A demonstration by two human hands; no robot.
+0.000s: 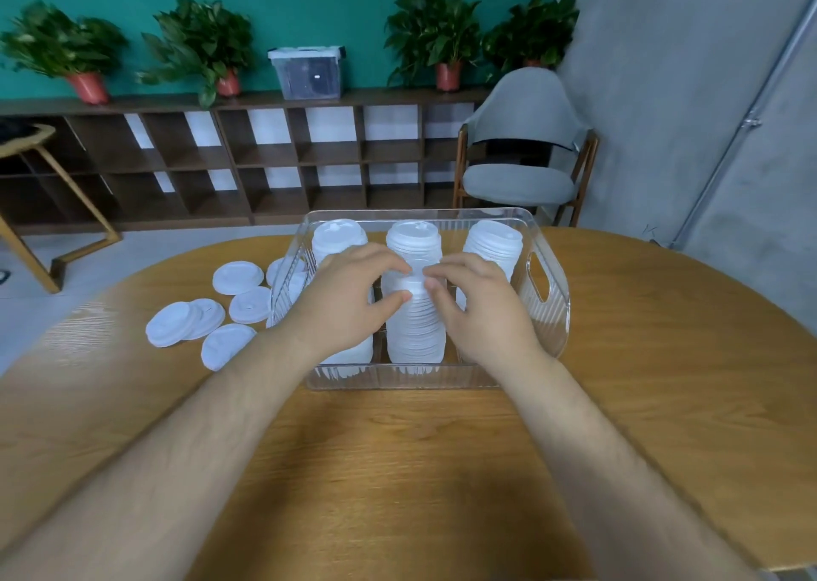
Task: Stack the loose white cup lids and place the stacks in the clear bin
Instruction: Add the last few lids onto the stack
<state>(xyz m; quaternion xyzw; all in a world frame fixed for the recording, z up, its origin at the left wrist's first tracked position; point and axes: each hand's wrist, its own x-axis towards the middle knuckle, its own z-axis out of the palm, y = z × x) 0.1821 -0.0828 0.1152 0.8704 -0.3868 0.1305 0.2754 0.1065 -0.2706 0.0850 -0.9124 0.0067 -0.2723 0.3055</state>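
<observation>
- Head view. Clear bin (552, 311): see-through plastic with ribbed walls and a cut-out handle in the right wall. It stands on the wooden table (398, 448) near the far edge, about midway along it.
- White cup lids, stacked, along the bin's far wall: left far stack (338, 235), middle far stack (413, 240) and right far stack (493, 242). Each is a ribbed white column topped by a domed lid with a small sip mark.
- Near middle stack (415, 333): the same ribbed white column, in the bin's middle row, its lower end at the near wall.
- Left hand (349, 302): we record its fingers and thumb curled round the upper end of the near middle stack from the left.
- Right hand (482, 311): its thumb and fingertips are closed on the same upper end from the right.
- Loose lids (234, 276): flat white rounds with raised rims, lying on the table just outside the bin's left wall, toward the far-left edge. Two of them overlap.
- Hard to make out: a further white stack (353, 355) in the bin's near-left corner is mostly covered by the left hand.
- The near-right corner lies behind the right hand, and we cannot read its contents.
- One or two loose lids show only through the ribbed left wall, so we leave the count open.
- We cannot tell whether the stacks stand upright or lean.
</observation>
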